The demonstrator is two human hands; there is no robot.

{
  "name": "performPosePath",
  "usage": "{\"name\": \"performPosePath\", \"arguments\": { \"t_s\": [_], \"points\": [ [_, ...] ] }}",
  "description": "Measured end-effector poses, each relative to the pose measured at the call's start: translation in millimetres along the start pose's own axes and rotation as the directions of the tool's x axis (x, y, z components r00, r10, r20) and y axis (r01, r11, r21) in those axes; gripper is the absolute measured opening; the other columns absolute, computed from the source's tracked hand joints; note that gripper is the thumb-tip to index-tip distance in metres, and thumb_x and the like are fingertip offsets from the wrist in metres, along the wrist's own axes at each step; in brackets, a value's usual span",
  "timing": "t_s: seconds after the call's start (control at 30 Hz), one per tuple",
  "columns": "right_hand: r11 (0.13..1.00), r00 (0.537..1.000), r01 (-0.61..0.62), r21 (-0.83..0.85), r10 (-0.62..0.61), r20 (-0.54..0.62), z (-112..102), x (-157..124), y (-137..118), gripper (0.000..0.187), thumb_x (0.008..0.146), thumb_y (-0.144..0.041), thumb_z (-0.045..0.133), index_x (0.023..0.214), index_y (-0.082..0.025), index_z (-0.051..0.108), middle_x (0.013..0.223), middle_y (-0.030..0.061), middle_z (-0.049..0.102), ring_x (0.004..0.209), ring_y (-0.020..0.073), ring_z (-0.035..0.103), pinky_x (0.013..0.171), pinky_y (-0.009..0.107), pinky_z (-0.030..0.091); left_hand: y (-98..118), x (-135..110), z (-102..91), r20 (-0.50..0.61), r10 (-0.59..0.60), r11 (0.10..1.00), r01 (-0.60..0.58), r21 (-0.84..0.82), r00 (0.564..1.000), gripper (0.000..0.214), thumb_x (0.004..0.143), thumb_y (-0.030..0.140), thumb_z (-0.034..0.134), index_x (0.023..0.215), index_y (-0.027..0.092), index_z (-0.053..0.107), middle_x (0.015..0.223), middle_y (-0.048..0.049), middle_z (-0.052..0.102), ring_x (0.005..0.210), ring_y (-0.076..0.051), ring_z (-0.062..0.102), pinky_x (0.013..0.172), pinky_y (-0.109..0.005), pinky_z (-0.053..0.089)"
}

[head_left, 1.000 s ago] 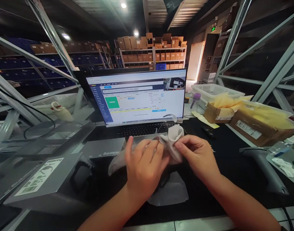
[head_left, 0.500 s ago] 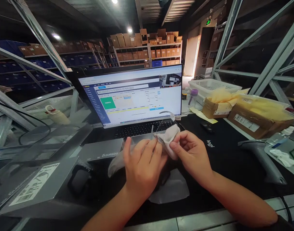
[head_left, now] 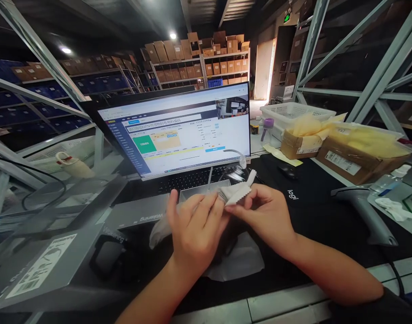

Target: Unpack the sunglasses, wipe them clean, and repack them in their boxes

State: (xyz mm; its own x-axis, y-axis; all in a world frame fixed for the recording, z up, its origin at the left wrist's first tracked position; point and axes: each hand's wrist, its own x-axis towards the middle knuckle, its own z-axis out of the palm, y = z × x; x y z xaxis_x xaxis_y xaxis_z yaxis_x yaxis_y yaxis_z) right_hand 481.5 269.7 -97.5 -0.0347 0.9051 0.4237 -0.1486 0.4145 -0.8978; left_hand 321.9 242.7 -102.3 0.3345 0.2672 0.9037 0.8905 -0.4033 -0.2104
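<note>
My left hand [head_left: 192,229] and my right hand [head_left: 263,213] meet above a black desk mat [head_left: 314,211], just in front of an open laptop [head_left: 179,135]. Both pinch a small white cloth with a zigzag edge [head_left: 238,191]. A thin wire-like frame part sticks up from under the cloth, and I cannot make out the rest of it. A clear plastic bag [head_left: 158,229] trails left under my left hand. Another flat clear bag [head_left: 239,261] lies on the mat below both hands.
Grey boxes with labels [head_left: 47,265] sit at the left. A grey barcode scanner [head_left: 364,211] lies at the right. Cardboard boxes with yellow bags [head_left: 357,157] and a white basket [head_left: 293,112] stand at the back right. Metal rack beams cross both sides.
The cloth has gone from a bunched wad to a flatter fold between my fingers. Both hands have stayed together in front of the laptop while the view tilted down a little.
</note>
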Motion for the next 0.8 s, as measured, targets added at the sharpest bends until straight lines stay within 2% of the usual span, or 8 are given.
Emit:
{"name": "performPosePath", "arguments": {
  "t_s": [0.07,0.13,0.23,0.33,0.47,0.53,0.67,0.8],
  "points": [
    [0.976,0.995,-0.097,0.194,0.099,0.003,-7,11,-3,0.044,0.059,-0.028,0.091,0.056,-0.022,0.047,0.056,-0.0049,0.057,0.049,0.0109,0.05,0.047,0.024,0.041,1,1,0.3,-0.023,0.053,0.998,-0.054,-0.041,0.998,0.014,0.084,0.018,0.074,0.098,0.02,0.069,0.094,-0.0025,0.077,0.094,-0.02,0.064,0.122,-0.051,0.024],
    [0.911,0.982,-0.175,0.374,0.19,-0.004,-14,23,-5,0.051,0.055,-0.027,0.094,0.056,-0.022,0.043,0.056,-0.0058,0.056,0.049,0.0101,0.05,0.046,0.022,0.041,3,2,1.0,-0.021,0.109,0.992,-0.11,-0.061,0.994,0.014,0.084,0.016,0.074,0.097,0.02,0.069,0.094,-0.0009,0.077,0.094,-0.019,0.065,0.123,-0.049,0.022],
    [0.822,0.961,-0.237,0.518,0.278,-0.001,-16,32,-3,0.054,0.054,-0.025,0.095,0.056,-0.02,0.041,0.057,-0.0066,0.054,0.052,0.0082,0.05,0.049,0.019,0.041,4,2,2.3,0.005,0.129,0.991,-0.129,-0.044,0.992,0.012,0.087,0.015,0.072,0.098,0.02,0.07,0.094,0.0004,0.077,0.094,-0.018,0.066,0.124,-0.049,0.019],
    [0.832,0.97,-0.194,0.52,0.243,-0.028,-5,22,6,0.049,0.06,-0.027,0.093,0.061,-0.02,0.044,0.056,-0.0083,0.052,0.049,0.0063,0.046,0.047,0.018,0.038,2,1,2.3,0.02,0.071,0.997,-0.071,-0.023,0.997,0.011,0.086,0.017,0.072,0.096,0.019,0.07,0.091,-0.0015,0.077,0.093,-0.021,0.066,0.122,-0.054,0.022],
    [0.947,0.994,-0.109,0.303,0.111,0.01,10,1,16,0.041,0.063,-0.025,0.091,0.065,-0.021,0.05,0.057,-0.0063,0.058,0.05,0.0089,0.051,0.049,0.021,0.042,-4,1,0.0,0.007,0.018,1.0,-0.018,0.006,1.0,0.012,0.083,0.02,0.076,0.093,0.017,0.07,0.088,-0.0049,0.076,0.091,-0.022,0.065,0.12,-0.055,0.024],
    [0.96,0.994,-0.11,0.259,0.103,0.04,9,0,14,0.04,0.062,-0.024,0.091,0.063,-0.02,0.051,0.057,-0.0049,0.06,0.05,0.0104,0.054,0.05,0.023,0.043,-6,2,-0.9,-0.019,0.037,0.999,-0.037,0.009,0.999,0.014,0.082,0.019,0.078,0.093,0.016,0.07,0.087,-0.0056,0.076,0.091,-0.021,0.065,0.121,-0.053,0.024],
    [0.874,0.978,-0.197,0.445,0.209,0.023,-5,19,6,0.046,0.055,-0.024,0.095,0.06,-0.019,0.049,0.057,-0.0061,0.059,0.052,0.0086,0.052,0.051,0.021,0.042,-4,2,0.5,-0.042,0.112,0.993,-0.114,-0.04,0.993,0.014,0.082,0.016,0.077,0.094,0.015,0.07,0.088,-0.0046,0.077,0.093,-0.021,0.065,0.122,-0.054,0.02],
    [0.748,0.922,-0.337,0.572,0.386,0.038,-17,37,2,0.05,0.053,-0.027,0.096,0.058,-0.018,0.047,0.059,-0.0064,0.057,0.052,0.0063,0.048,0.05,0.018,0.037,0,1,3.1,0.001,0.119,0.992,-0.119,-0.041,0.993,0.013,0.083,0.016,0.076,0.094,0.016,0.07,0.089,-0.0019,0.077,0.093,-0.019,0.065,0.123,-0.051,0.017]
  ]
}}
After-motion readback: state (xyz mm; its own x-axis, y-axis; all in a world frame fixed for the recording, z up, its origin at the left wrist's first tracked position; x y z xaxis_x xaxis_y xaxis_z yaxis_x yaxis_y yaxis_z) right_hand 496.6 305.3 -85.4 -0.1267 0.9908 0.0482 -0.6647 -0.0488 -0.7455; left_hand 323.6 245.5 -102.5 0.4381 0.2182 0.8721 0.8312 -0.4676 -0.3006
